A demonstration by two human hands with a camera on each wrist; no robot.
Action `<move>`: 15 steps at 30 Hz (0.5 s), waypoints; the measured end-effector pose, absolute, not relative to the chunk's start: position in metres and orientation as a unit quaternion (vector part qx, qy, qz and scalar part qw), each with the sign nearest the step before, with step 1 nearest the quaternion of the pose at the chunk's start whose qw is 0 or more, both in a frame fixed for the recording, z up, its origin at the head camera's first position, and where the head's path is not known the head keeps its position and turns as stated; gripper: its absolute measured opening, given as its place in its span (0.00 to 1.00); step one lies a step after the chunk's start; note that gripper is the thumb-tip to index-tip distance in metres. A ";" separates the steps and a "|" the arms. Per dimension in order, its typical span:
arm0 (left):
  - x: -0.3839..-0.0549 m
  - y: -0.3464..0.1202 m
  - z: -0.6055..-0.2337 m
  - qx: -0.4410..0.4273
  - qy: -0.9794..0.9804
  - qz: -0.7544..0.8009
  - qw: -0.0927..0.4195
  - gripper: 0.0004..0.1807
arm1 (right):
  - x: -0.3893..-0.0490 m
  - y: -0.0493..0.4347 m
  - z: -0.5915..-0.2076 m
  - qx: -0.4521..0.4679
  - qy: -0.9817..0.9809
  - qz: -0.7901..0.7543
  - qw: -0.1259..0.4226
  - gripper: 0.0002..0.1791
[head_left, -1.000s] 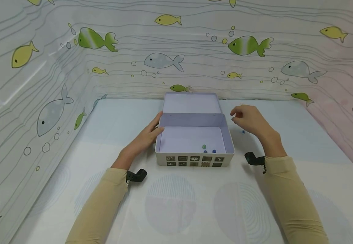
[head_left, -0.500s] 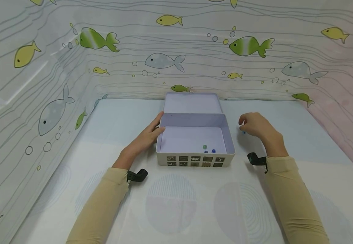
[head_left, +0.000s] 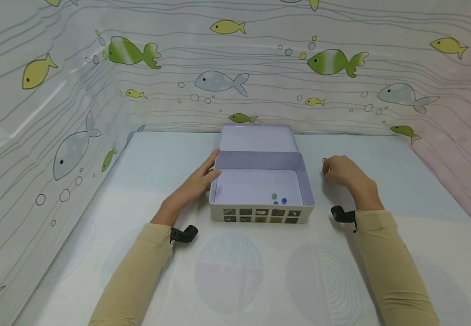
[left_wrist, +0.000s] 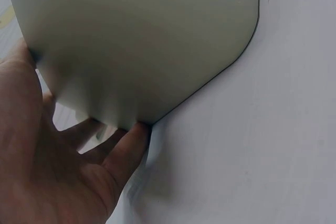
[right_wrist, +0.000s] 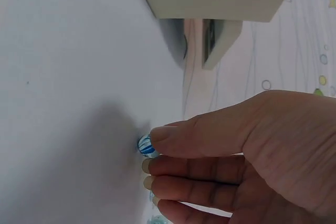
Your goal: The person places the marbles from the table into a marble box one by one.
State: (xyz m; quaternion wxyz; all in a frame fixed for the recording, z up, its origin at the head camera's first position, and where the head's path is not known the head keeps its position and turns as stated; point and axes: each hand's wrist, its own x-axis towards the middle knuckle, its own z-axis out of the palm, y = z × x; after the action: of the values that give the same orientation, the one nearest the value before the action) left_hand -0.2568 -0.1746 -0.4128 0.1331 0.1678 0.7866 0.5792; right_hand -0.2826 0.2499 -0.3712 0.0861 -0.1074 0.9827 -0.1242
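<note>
A pale lidded box (head_left: 261, 213) with small printed pictures on its front stands in the head view, its lid (head_left: 258, 137) tipped back. On its left wall is my left hand (head_left: 198, 183), thumb over the rim and fingers along the outside; the left wrist view shows fingertips against the plain side wall (left_wrist: 157, 40). To the right of the box, my right hand (head_left: 345, 171) is low at the table. The right wrist view shows its thumb and a finger pinching a blue-striped glass marble (right_wrist: 146, 146) close to the tabletop. A clear bluish glass piece (right_wrist: 157, 219) shows below the fingers.
Inside the box, near its front wall, lie a green marble (head_left: 274, 196) and two blue marbles (head_left: 284, 200). A small reddish thing (head_left: 324, 160) shows beside the right fingertips. A fish-patterned sheet (head_left: 276, 90) hangs behind the table.
My right hand has moved right and down from beside the box rim onto the marble, which it now covers in the head view. My left hand stays on the box.
</note>
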 end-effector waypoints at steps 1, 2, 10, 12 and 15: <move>-0.257 -0.175 -0.413 0.167 0.787 0.579 0.134 0.37 | -0.283 0.250 -0.372 -0.110 0.982 -0.125 0.084 0.12; -0.257 -0.175 -0.413 0.169 0.786 0.579 0.134 0.37 | -0.283 0.249 -0.373 -0.112 0.982 -0.127 0.083 0.12; -0.255 -0.175 -0.411 0.169 0.777 0.589 0.144 0.37 | -0.282 0.244 -0.376 -0.115 0.981 -0.132 0.088 0.10; -0.255 -0.175 -0.411 0.170 0.777 0.589 0.144 0.37 | -0.282 0.243 -0.377 -0.113 0.981 -0.126 0.094 0.09; -0.255 -0.175 -0.411 0.172 0.778 0.588 0.142 0.37 | -0.281 0.242 -0.376 -0.113 0.981 -0.120 0.100 0.09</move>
State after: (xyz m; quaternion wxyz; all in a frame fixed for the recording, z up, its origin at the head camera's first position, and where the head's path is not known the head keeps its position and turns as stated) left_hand -0.2554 -0.1753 -0.4108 0.1423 0.1723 0.7776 0.5877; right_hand -0.2812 0.2416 -0.3758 0.1004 -0.1128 0.9812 -0.1203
